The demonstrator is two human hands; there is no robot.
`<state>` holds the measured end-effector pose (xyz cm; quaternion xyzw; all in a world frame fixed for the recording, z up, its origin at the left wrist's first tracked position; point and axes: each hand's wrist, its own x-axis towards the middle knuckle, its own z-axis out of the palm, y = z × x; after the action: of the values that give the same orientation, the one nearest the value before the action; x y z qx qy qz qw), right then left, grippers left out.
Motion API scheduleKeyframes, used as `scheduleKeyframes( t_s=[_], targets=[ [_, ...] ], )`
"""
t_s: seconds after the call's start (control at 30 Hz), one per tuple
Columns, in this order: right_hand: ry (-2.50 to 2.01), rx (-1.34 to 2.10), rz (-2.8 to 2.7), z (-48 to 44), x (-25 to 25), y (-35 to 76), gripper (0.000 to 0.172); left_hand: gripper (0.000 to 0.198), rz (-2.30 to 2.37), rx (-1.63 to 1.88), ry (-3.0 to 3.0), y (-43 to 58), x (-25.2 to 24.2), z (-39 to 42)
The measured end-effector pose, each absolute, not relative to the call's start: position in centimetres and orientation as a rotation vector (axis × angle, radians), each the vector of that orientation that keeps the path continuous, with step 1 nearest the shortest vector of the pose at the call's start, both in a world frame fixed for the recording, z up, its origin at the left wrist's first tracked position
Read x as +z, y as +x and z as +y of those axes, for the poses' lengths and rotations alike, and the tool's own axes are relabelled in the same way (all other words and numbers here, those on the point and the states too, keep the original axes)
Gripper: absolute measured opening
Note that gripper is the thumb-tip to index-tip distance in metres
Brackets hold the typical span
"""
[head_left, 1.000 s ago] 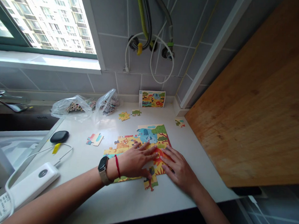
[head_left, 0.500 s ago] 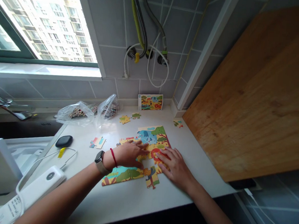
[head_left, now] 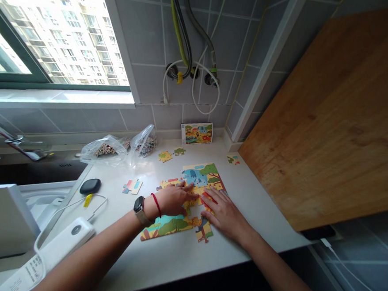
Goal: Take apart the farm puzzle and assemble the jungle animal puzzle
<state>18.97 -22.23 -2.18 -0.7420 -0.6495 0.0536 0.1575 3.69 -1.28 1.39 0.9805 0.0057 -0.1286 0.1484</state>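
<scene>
A partly joined jigsaw puzzle (head_left: 171, 225) with animal pictures lies flat on the counter. My left hand (head_left: 173, 200) rests over its middle, fingers spread, hiding part of the picture. On the puzzle's right side my right hand (head_left: 226, 213) lies flat with fingers apart, covering most of a red lion. A joined cluster of jigsaw pieces (head_left: 204, 231) juts from the lower right edge, below the right fingers. Farther off, a yellow-and-green jigsaw piece (head_left: 165, 156) and a green jigsaw piece (head_left: 179, 151) lie behind the puzzle.
The picture card (head_left: 196, 133) leans on the back wall beside plastic bags (head_left: 105, 150) of pieces. More pieces (head_left: 132, 186) lie left, and others (head_left: 233, 159) right. A white power strip (head_left: 63, 247), a black oval device (head_left: 90, 185) and a sink (head_left: 39, 169) are left; a wooden board (head_left: 328, 119) stands right.
The whole view has shifted slightly, so the counter appears farther right. My right hand has moved slightly left across the lion; my left hand remains spread over the puzzle.
</scene>
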Motion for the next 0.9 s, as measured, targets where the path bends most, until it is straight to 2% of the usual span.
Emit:
scheduleKeyframes(
  t_s=[0.17,0.4,0.57,0.73,0.9],
  targets=[
    [-2.118,0.163,-1.858,-22.2,-2.3,18.9,0.046,0.075,-0.029,-0.34,2.812,3.4,1.3,-0.9],
    [-2.096,0.219,-1.846,-23.0,-3.0,18.8,0.062,0.082,0.101,-0.326,2.784,3.1,2.0,-2.6],
    [-2.122,-0.137,-1.559,-25.0,-4.0,18.1,0.048,0.062,0.313,-0.016,2.842,0.8,0.8,-5.3],
    [-2.16,-0.235,-1.371,-27.3,-5.4,17.3,0.044,0.062,0.381,0.14,2.786,-2.9,-0.2,-8.8],
    [-2.104,-0.225,-1.356,-27.7,-4.8,17.1,0.039,0.063,0.451,0.256,2.75,-5.3,-1.6,-12.1]
  ],
)
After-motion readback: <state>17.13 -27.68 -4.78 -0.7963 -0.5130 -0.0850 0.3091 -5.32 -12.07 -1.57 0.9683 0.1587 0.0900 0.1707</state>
